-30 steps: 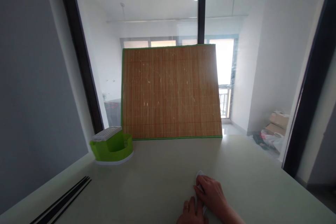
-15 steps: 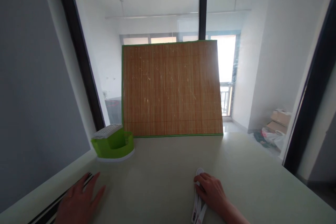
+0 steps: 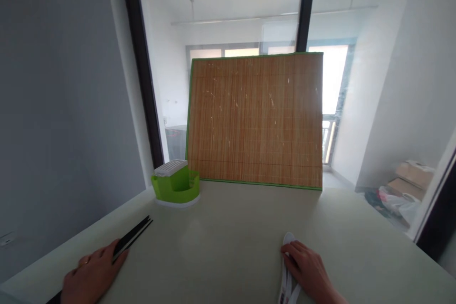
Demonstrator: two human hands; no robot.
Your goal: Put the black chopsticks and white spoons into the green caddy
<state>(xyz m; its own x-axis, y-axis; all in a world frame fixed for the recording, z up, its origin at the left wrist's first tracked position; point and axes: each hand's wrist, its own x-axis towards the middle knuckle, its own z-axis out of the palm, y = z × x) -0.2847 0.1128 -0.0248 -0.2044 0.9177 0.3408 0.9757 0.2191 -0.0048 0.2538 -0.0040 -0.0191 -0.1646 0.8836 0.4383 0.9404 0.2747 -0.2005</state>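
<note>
At the lower left, my left hand (image 3: 94,273) is closed around several black chopsticks (image 3: 133,235), whose ends stick out past the fingers toward the green holder. My right hand (image 3: 308,263) is closed over some white spoons (image 3: 288,285) lying on the table at the lower right; one rounded end shows beyond the fingertips. A green utensil holder (image 3: 176,193) with a white slotted top and white base stands at the table's back left.
A brown bamboo mat (image 3: 254,121) with green edging stands upright at the back of the white table (image 3: 213,247), before a glass partition. Behind the glass at right, cardboard boxes (image 3: 409,180) and bags lie on the floor.
The view has turned left, so the scene sits farther right. My left hand has gone from spread fingers over the chopsticks to closed around them. My right hand stays on the spoons.
</note>
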